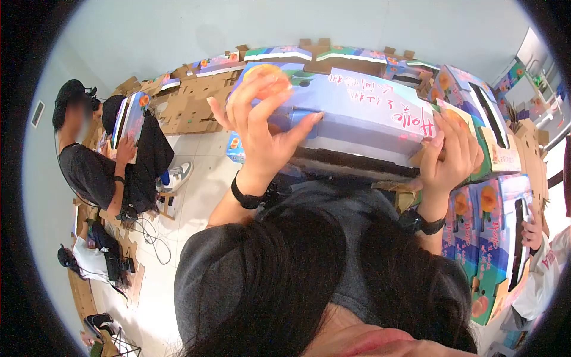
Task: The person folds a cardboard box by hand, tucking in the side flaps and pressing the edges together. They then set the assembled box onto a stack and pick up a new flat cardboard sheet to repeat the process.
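Observation:
A printed cardboard carton [363,113] lies in front of my chest, with purple and blue sides, a peach picture and pink lettering. Its near side has a long dark opening strip. My left hand [259,116] is over the carton's left end, fingers spread and slightly blurred, the thumb against its upper edge. At the other end, my right hand [449,154] grips the corner, with fingers bent over the top and the thumb at the near side. What supports the carton from below is hidden.
Similar cartons [470,101] stand to the right, with more upright ones [488,226] below, touched by another person's hand [532,229]. At left a seated person [89,160] holds a carton [128,125]. Brown cardboard [190,104] covers the table behind. Cables [148,235] lie on the floor.

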Motion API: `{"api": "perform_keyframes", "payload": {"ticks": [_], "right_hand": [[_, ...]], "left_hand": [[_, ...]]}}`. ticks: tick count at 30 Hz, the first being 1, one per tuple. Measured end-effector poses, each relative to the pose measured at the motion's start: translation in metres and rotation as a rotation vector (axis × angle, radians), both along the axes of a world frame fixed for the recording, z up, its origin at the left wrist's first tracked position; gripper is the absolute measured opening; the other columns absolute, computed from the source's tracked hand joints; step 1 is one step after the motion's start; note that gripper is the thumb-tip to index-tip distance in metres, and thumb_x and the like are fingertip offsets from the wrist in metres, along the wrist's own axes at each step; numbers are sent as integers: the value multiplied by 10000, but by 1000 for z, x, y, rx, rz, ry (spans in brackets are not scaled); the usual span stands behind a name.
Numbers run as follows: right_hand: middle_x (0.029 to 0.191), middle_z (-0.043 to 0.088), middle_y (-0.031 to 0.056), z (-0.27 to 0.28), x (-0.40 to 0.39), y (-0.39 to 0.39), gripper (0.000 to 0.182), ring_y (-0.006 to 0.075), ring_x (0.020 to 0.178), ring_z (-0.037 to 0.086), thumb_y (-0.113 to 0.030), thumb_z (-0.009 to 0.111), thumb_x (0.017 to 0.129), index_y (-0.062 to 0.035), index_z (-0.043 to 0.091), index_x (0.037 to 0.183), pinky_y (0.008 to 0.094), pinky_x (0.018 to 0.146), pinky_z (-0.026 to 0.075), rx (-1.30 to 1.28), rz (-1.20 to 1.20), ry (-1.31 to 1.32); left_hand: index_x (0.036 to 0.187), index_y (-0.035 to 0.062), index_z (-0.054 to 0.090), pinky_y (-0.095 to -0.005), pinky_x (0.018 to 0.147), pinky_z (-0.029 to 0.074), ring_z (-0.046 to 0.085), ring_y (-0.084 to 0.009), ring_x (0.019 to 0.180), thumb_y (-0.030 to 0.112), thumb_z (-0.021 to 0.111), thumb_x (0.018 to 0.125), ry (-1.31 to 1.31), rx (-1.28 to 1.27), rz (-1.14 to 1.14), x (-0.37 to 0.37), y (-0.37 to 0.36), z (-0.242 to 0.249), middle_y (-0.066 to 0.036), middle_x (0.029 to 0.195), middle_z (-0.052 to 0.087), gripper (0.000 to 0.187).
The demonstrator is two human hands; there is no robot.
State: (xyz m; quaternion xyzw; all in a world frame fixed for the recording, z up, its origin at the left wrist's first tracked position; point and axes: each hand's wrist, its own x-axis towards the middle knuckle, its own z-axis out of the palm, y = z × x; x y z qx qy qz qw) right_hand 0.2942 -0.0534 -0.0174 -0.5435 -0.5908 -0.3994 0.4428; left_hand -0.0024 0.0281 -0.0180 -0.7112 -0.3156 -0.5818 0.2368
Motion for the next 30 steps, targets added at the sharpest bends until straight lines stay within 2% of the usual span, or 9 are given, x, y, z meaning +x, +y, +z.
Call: {"api": "perform_keyframes", "payload": {"ticks": [3, 9, 12, 15, 18, 21, 25, 29, 30], "right_hand": [[1038, 753, 11, 3, 1, 6, 209, 217, 1046, 663, -207, 651, 830, -129, 774, 979, 337, 914, 374, 19, 24, -6], [996, 752, 6, 8, 3, 22, 165, 185, 968, 674, -210, 658, 829, -128, 769, 920, 319, 887, 371, 57, 31, 34], [986, 751, 4, 9, 1, 26, 148, 175, 949, 673, -207, 657, 829, -129, 762, 897, 312, 879, 370, 59, -3, 38], [974, 748, 2, 9, -1, 25, 137, 175, 934, 671, -207, 655, 833, -129, 755, 887, 310, 875, 369, 75, -13, 24], [960, 743, 1, 9, -8, 22, 129, 178, 925, 670, -212, 656, 840, -130, 747, 881, 311, 874, 370, 91, -18, 19], [948, 738, -1, 9, -11, 20, 119, 183, 915, 669, -210, 658, 843, -128, 740, 872, 314, 871, 378, 96, -45, 17], [933, 736, 2, 11, -12, 19, 104, 186, 897, 668, -194, 661, 845, -128, 737, 867, 319, 858, 394, 67, -102, 34], [895, 731, -1, 9, -4, 28, 106, 180, 879, 664, -207, 667, 861, -127, 734, 858, 320, 844, 400, 99, -108, 16], [885, 729, -5, 10, -3, 30, 110, 177, 873, 662, -213, 669, 865, -125, 734, 855, 321, 839, 400, 106, -106, 16]], "left_hand": [[1174, 214, 652, -522, 1203, -93, 492, -230, 1335, 513, 822, 776, -88, -25, 3, 5, 5, 0, -9, 1326, 566, 527], [1349, 197, 557, -532, 1193, -98, 347, -295, 1451, 575, 803, 769, -101, -11, 42, -3, 22, -12, -58, 1452, 474, 735], [1453, 135, 434, -537, 1202, -11, 297, -322, 1475, 558, 846, 726, -165, -135, 59, -13, 23, -14, -105, 1485, 444, 936], [1489, 58, 350, -511, 1203, 159, 335, -316, 1448, 437, 928, 667, -298, -272, -95, -21, 23, -6, -161, 1492, 429, 1074], [1474, 3, 361, -441, 1165, 307, 403, -300, 1391, 301, 977, 619, -458, -424, -407, -21, 31, -3, -189, 1450, 452, 1095], [1435, 8, 413, -406, 1139, 366, 469, -277, 1327, 254, 985, 604, -458, -522, -440, -20, 34, -1, -182, 1407, 482, 1037], [1356, 14, 470, -398, 1105, 394, 510, -265, 1275, 268, 984, 606, -442, -485, -342, -11, 35, 2, -167, 1349, 525, 945], [1375, 10, 441, -388, 1090, 398, 508, -257, 1262, 294, 971, 630, -429, -487, -368, -5, 30, 8, -164, 1333, 528, 957], [1431, 3, 382, -403, 1108, 386, 478, -278, 1302, 289, 956, 652, -381, -518, -334, -8, 31, 7, -188, 1390, 475, 1009]]}}
